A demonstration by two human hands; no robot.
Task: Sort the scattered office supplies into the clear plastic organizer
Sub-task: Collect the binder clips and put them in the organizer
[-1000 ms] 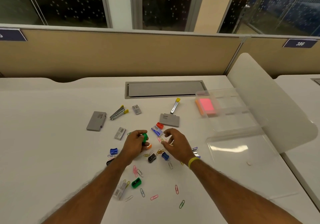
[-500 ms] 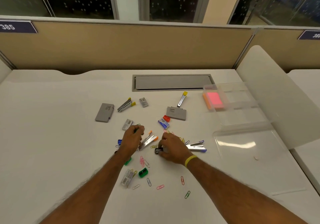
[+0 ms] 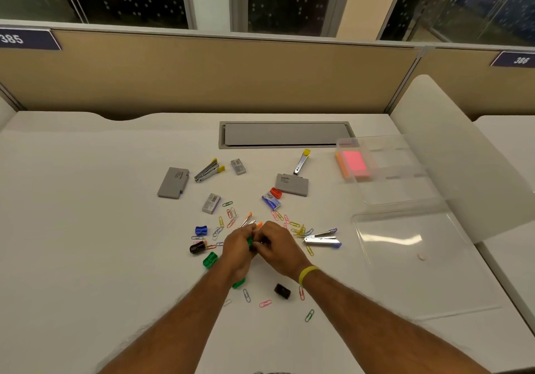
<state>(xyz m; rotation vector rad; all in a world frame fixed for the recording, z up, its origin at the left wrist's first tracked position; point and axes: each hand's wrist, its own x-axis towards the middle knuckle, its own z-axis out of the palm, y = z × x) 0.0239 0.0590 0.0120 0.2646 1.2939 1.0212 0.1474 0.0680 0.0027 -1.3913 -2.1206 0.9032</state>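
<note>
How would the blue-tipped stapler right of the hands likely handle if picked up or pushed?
The blue-tipped stapler looks metal-bodied, so probably rigid and fairly heavy for its size. Its upper arm sits sprung open, so it may snap shut or pivot when pinched. Lying flat on the white desk, it would likely slide, not roll.

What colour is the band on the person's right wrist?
Yellow. The wristband shows clearly in the head view, just behind the right hand.
</note>
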